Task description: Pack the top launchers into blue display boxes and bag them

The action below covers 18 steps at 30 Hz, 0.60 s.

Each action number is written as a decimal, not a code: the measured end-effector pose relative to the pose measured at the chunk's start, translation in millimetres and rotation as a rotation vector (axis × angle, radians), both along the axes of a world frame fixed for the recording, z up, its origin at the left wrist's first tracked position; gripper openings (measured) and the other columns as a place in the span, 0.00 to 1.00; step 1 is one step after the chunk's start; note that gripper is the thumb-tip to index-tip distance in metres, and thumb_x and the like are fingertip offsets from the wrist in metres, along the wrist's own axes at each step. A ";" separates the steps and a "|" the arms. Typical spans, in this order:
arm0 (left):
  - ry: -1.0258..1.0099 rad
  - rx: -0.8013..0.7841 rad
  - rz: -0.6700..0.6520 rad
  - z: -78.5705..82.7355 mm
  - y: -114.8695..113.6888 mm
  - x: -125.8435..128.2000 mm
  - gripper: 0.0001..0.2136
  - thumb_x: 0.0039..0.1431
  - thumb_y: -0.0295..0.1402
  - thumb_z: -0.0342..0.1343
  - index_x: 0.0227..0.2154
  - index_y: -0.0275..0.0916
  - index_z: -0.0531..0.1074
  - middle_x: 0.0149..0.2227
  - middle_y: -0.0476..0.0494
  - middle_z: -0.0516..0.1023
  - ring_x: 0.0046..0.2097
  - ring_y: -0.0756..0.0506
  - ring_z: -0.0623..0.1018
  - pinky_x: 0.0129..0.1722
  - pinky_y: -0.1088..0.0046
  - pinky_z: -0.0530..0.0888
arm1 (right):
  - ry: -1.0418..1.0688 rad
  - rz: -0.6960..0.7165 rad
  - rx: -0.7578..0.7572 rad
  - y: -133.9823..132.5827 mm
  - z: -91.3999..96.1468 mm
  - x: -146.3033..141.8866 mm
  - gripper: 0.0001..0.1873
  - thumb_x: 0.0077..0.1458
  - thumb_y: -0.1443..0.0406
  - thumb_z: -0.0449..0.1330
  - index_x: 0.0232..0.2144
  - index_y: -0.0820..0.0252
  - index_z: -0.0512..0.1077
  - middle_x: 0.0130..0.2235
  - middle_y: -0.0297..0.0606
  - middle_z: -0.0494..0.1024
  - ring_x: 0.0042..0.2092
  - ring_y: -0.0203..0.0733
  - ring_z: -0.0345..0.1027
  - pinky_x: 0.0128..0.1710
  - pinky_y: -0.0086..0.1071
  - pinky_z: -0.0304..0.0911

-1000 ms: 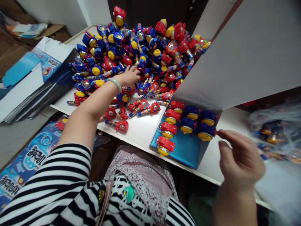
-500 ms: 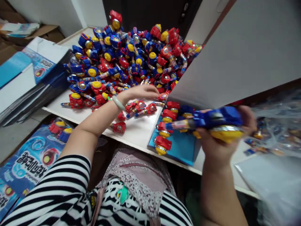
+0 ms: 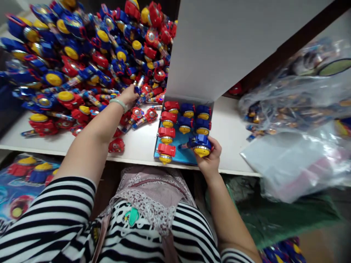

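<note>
My right hand (image 3: 210,157) is closed on a blue toy with a yellow tip (image 3: 201,144), held at the near right corner of an open box (image 3: 183,155) with a blue floor. Several red toys (image 3: 166,134) and blue toys (image 3: 192,118) stand in rows inside the box. My left hand (image 3: 129,95), with a pale bracelet on the wrist, reaches into the edge of a big pile of red and blue toys (image 3: 82,54); its fingers are closed on one of the toys (image 3: 137,87) there.
The box's raised white lid (image 3: 233,40) stands behind the rows. Clear plastic bags (image 3: 296,120) with more toys lie to the right on the white table (image 3: 142,144). Printed blue packaging (image 3: 24,182) lies below the table on the left.
My right hand has brought the blue toy down from mid-air into the box's near right corner. My left hand has gone back to the pile. The view swung left.
</note>
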<state>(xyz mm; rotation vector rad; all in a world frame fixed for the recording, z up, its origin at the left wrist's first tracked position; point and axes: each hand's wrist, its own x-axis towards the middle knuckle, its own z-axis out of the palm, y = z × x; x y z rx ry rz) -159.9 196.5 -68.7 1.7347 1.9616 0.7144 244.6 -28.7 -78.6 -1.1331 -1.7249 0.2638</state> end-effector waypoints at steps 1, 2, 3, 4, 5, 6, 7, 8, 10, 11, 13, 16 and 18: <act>-0.027 -0.036 0.033 4.3 -2.0 1.0 0.25 0.47 0.30 0.65 0.50 0.35 0.69 0.45 0.36 0.78 0.54 0.37 0.75 0.60 0.58 0.70 | 0.008 0.022 -0.009 0.7 -1.5 0.2 0.37 0.53 0.59 0.68 0.61 0.50 0.59 0.54 0.43 0.70 0.49 0.47 0.75 0.47 0.41 0.75; -0.064 -0.059 0.058 8.4 -4.2 1.7 0.25 0.44 0.28 0.65 0.49 0.34 0.70 0.45 0.38 0.78 0.54 0.38 0.75 0.59 0.60 0.71 | 0.009 0.043 -0.012 1.5 -2.5 1.0 0.36 0.52 0.60 0.68 0.61 0.50 0.60 0.54 0.43 0.71 0.49 0.47 0.75 0.47 0.41 0.75; -0.106 -0.062 0.080 12.1 -6.8 1.6 0.25 0.43 0.26 0.64 0.47 0.34 0.70 0.45 0.39 0.77 0.53 0.39 0.75 0.58 0.63 0.71 | 0.005 0.062 -0.010 2.2 -3.3 2.4 0.36 0.52 0.61 0.68 0.61 0.50 0.60 0.54 0.43 0.71 0.49 0.47 0.75 0.47 0.41 0.76; -0.166 -0.048 0.093 15.7 -9.8 0.3 0.24 0.42 0.26 0.64 0.47 0.35 0.70 0.45 0.40 0.77 0.52 0.40 0.75 0.57 0.64 0.72 | 0.002 0.077 0.000 2.7 -4.2 4.2 0.36 0.51 0.61 0.68 0.61 0.50 0.61 0.54 0.42 0.72 0.49 0.47 0.75 0.47 0.41 0.76; -0.244 -0.029 0.104 19.2 -13.6 -2.2 0.23 0.42 0.26 0.63 0.46 0.35 0.70 0.46 0.40 0.77 0.51 0.42 0.76 0.55 0.65 0.73 | 0.001 0.090 0.013 3.0 -5.1 6.2 0.37 0.51 0.62 0.68 0.61 0.49 0.61 0.54 0.42 0.72 0.48 0.46 0.75 0.47 0.41 0.76; -0.337 -0.012 0.106 23.0 -18.3 -5.6 0.22 0.43 0.26 0.62 0.45 0.36 0.70 0.47 0.41 0.77 0.49 0.43 0.76 0.53 0.66 0.75 | 0.002 0.097 0.022 3.1 -6.1 8.3 0.37 0.51 0.62 0.69 0.61 0.49 0.61 0.54 0.42 0.72 0.48 0.46 0.75 0.47 0.41 0.76; -0.443 0.003 0.096 27.1 -24.1 -9.6 0.21 0.44 0.27 0.61 0.44 0.36 0.70 0.47 0.41 0.77 0.47 0.44 0.77 0.50 0.67 0.76 | 0.005 0.095 0.027 2.9 -7.1 10.0 0.38 0.50 0.62 0.69 0.61 0.49 0.61 0.53 0.42 0.72 0.47 0.46 0.75 0.46 0.41 0.76; -0.552 0.017 0.080 31.5 -30.8 -13.5 0.20 0.45 0.28 0.61 0.44 0.37 0.70 0.47 0.42 0.77 0.46 0.44 0.78 0.48 0.67 0.77 | 0.008 0.085 0.029 2.5 -8.1 11.4 0.38 0.50 0.61 0.70 0.61 0.50 0.61 0.53 0.43 0.73 0.47 0.46 0.76 0.46 0.41 0.76; -0.747 0.049 0.061 40.7 -47.0 -19.7 0.18 0.48 0.30 0.59 0.45 0.38 0.70 0.46 0.43 0.78 0.45 0.45 0.79 0.45 0.68 0.78 | 0.015 0.048 0.019 1.6 -9.7 12.3 0.38 0.49 0.60 0.70 0.60 0.50 0.63 0.53 0.43 0.73 0.47 0.47 0.76 0.46 0.42 0.76; -0.827 0.064 0.063 45.1 -56.1 -21.1 0.18 0.49 0.31 0.58 0.46 0.39 0.70 0.46 0.43 0.78 0.46 0.45 0.79 0.45 0.67 0.78 | 0.020 0.033 0.014 1.3 -10.3 11.9 0.38 0.48 0.59 0.71 0.60 0.50 0.63 0.53 0.43 0.73 0.47 0.48 0.76 0.46 0.42 0.76; -0.949 0.097 0.056 52.2 -74.7 -19.7 0.17 0.54 0.35 0.55 0.48 0.40 0.70 0.47 0.42 0.79 0.46 0.45 0.80 0.46 0.66 0.79 | 0.030 0.025 0.017 1.4 -11.1 9.5 0.38 0.48 0.58 0.71 0.60 0.50 0.64 0.52 0.43 0.73 0.47 0.48 0.76 0.45 0.42 0.76; -1.054 0.099 0.001 55.5 -96.8 -7.5 0.20 0.63 0.47 0.50 0.52 0.41 0.69 0.49 0.40 0.79 0.47 0.44 0.81 0.46 0.66 0.79 | 0.026 0.041 0.013 2.7 -11.4 4.7 0.37 0.47 0.57 0.71 0.59 0.52 0.65 0.52 0.44 0.73 0.46 0.48 0.76 0.45 0.42 0.76; -1.094 0.078 -0.024 52.1 -103.4 4.5 0.25 0.63 0.52 0.49 0.54 0.41 0.68 0.49 0.38 0.79 0.47 0.44 0.81 0.46 0.66 0.79 | 0.015 0.053 0.014 3.6 -11.0 2.2 0.36 0.48 0.57 0.71 0.58 0.52 0.65 0.52 0.44 0.73 0.46 0.48 0.76 0.45 0.42 0.77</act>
